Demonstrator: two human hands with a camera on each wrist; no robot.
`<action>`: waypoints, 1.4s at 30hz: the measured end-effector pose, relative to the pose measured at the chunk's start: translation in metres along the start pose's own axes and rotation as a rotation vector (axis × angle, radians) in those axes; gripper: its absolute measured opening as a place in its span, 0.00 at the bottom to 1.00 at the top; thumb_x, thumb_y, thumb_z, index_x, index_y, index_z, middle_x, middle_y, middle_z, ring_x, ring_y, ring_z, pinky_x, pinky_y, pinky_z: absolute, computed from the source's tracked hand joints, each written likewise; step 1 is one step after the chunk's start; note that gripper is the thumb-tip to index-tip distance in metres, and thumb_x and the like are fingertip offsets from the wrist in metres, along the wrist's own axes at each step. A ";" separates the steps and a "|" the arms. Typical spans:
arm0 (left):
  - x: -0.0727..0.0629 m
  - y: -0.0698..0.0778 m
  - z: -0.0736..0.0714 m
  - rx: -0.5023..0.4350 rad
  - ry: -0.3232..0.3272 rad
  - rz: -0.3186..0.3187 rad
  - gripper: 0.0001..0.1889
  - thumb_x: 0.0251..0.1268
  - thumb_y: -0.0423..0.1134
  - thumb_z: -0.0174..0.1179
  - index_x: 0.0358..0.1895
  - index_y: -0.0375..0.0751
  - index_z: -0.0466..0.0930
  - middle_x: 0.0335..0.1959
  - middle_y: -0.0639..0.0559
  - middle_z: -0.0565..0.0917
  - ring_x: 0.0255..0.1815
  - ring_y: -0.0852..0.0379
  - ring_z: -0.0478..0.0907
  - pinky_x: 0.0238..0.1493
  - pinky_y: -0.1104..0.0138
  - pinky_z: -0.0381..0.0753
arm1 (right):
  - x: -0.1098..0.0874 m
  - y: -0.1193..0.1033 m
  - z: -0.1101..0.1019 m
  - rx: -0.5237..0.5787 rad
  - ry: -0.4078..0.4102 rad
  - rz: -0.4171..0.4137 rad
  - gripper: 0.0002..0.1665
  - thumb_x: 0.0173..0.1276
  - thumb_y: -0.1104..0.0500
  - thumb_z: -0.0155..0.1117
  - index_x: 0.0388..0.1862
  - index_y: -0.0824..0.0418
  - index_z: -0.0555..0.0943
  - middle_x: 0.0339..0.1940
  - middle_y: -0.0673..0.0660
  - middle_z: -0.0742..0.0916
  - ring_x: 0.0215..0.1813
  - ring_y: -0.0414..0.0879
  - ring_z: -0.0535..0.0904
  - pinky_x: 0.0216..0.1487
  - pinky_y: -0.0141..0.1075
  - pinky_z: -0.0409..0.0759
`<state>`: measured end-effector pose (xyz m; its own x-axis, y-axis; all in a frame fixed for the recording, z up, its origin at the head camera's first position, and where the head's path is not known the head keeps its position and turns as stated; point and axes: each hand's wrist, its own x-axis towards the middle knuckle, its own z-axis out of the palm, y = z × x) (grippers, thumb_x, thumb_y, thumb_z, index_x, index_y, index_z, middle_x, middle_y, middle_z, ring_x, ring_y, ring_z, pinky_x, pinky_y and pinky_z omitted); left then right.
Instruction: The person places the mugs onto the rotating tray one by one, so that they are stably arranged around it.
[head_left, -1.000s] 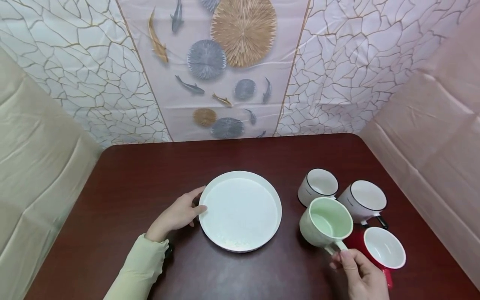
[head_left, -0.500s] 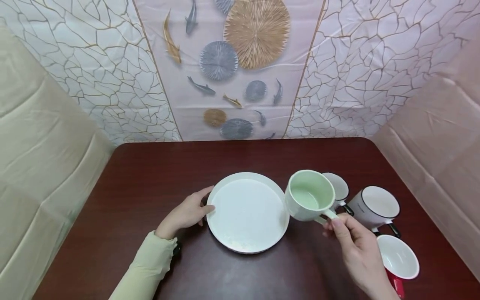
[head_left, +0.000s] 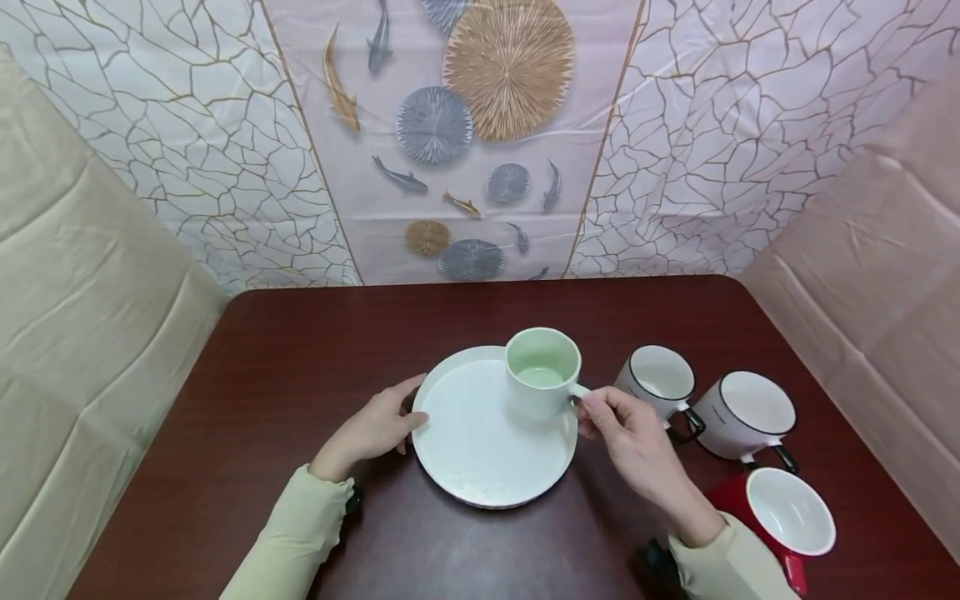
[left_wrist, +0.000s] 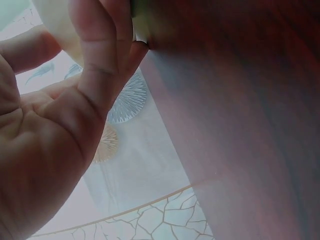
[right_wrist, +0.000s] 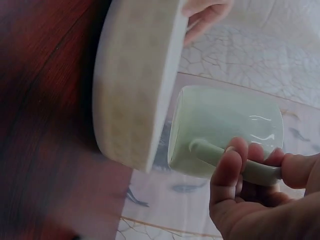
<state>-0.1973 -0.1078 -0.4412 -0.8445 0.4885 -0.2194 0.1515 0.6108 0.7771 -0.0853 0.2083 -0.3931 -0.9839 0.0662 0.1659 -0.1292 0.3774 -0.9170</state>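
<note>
In the head view, my right hand pinches the handle of a pale green mug over the upper right part of a round white tray. The right wrist view has the mug upright, its base about level with the tray's rim and apart from the tray's floor. Fingers and thumb of that hand wrap the handle. At the tray's left edge, my left hand holds the rim, thumb on top and fingers along the outer side. Those fingers appear close up in the left wrist view.
Two white mugs with black rims stand right of the tray, one nearer and one farther right. A red mug with a white inside is near the right forearm. The dark wooden table meets a patterned wall covering.
My right hand has carried the green mug leftward, from beside the white and red mugs to over the tray. My left hand has stayed at the tray's rim. The head view has shifted slightly.
</note>
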 end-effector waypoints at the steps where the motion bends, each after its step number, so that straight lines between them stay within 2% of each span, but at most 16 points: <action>1: 0.000 0.000 0.000 0.000 0.000 -0.001 0.34 0.70 0.35 0.56 0.76 0.41 0.54 0.16 0.50 0.79 0.15 0.49 0.77 0.22 0.62 0.75 | 0.003 0.002 0.002 -0.003 -0.005 0.004 0.14 0.75 0.60 0.54 0.33 0.69 0.79 0.30 0.61 0.83 0.32 0.44 0.80 0.36 0.35 0.80; 10: -0.001 0.002 0.003 -0.007 0.003 -0.005 0.34 0.70 0.35 0.56 0.76 0.41 0.54 0.16 0.50 0.78 0.15 0.49 0.77 0.24 0.62 0.76 | 0.022 0.012 0.018 -0.034 -0.031 0.072 0.16 0.75 0.56 0.55 0.35 0.67 0.81 0.29 0.58 0.84 0.33 0.46 0.81 0.38 0.34 0.79; 19: -0.001 0.003 0.003 0.002 0.012 0.000 0.34 0.70 0.35 0.56 0.76 0.41 0.54 0.16 0.50 0.78 0.15 0.48 0.77 0.22 0.62 0.76 | 0.036 0.020 0.019 -0.088 -0.065 0.055 0.16 0.76 0.55 0.55 0.33 0.65 0.81 0.25 0.57 0.84 0.31 0.47 0.80 0.36 0.34 0.78; 27: -0.001 0.003 0.001 0.000 0.011 0.003 0.34 0.70 0.35 0.56 0.76 0.40 0.53 0.16 0.49 0.77 0.15 0.48 0.76 0.22 0.61 0.76 | 0.046 0.025 0.017 -0.090 -0.112 0.067 0.16 0.76 0.57 0.53 0.38 0.69 0.81 0.33 0.64 0.83 0.32 0.47 0.81 0.38 0.36 0.80; 32: 0.000 0.004 0.000 0.007 0.007 -0.001 0.34 0.70 0.35 0.56 0.76 0.41 0.53 0.16 0.49 0.77 0.16 0.49 0.77 0.23 0.62 0.75 | 0.046 0.025 0.014 -0.189 -0.093 0.053 0.18 0.76 0.53 0.54 0.43 0.67 0.83 0.37 0.60 0.78 0.33 0.46 0.79 0.36 0.35 0.78; 37: 0.000 0.003 0.000 0.012 0.006 -0.007 0.34 0.70 0.35 0.56 0.76 0.41 0.53 0.16 0.49 0.78 0.16 0.49 0.77 0.24 0.62 0.75 | 0.049 0.029 0.011 -0.325 -0.058 0.020 0.18 0.76 0.52 0.54 0.45 0.63 0.84 0.33 0.56 0.77 0.36 0.45 0.74 0.37 0.38 0.73; 42: -0.001 0.001 0.000 0.011 0.006 -0.006 0.34 0.70 0.35 0.56 0.76 0.42 0.54 0.17 0.48 0.78 0.16 0.49 0.77 0.23 0.62 0.75 | 0.053 0.035 0.013 -0.349 -0.024 -0.004 0.17 0.76 0.53 0.55 0.44 0.64 0.84 0.32 0.56 0.77 0.38 0.46 0.72 0.38 0.39 0.71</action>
<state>-0.1967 -0.1073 -0.4399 -0.8486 0.4810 -0.2204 0.1522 0.6208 0.7690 -0.1435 0.2134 -0.4208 -0.9867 0.0436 0.1566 -0.0873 0.6708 -0.7365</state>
